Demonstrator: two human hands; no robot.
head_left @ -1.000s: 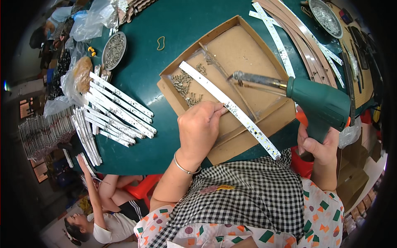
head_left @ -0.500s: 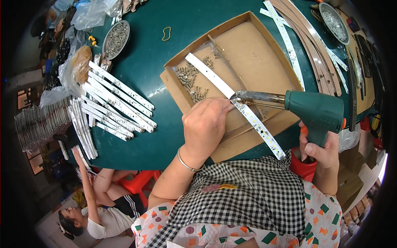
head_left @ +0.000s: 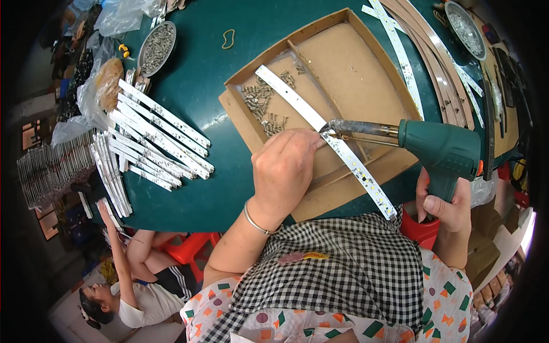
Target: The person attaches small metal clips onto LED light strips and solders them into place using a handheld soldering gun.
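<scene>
My right hand (head_left: 449, 201) grips the handle of a green soldering gun (head_left: 439, 147), its fingers wrapped round it. The gun's metal tip points left and meets the middle of a white LED strip (head_left: 360, 171). The strip lies aslant across a shallow cardboard tray (head_left: 366, 63), its near end jutting past the front edge. My left hand (head_left: 283, 166) is closed in a pinch right beside the tip, at the strip's middle. Whatever its fingertips hold is hidden. Small metal screw-like parts (head_left: 257, 100) lie in the tray's left compartment.
Several LED strips (head_left: 163, 143) are piled on the green table at left. Metal bowls of small parts (head_left: 157, 48) (head_left: 464, 31) stand at both far sides. Curved brown strips (head_left: 437, 74) lie at right. Another person (head_left: 137, 291) sits at lower left, a hand near more strips.
The view has shifted slightly, and the gun appears a little higher and farther right. Its tip stays at the strip's middle, with my left hand still pinched beside it.
</scene>
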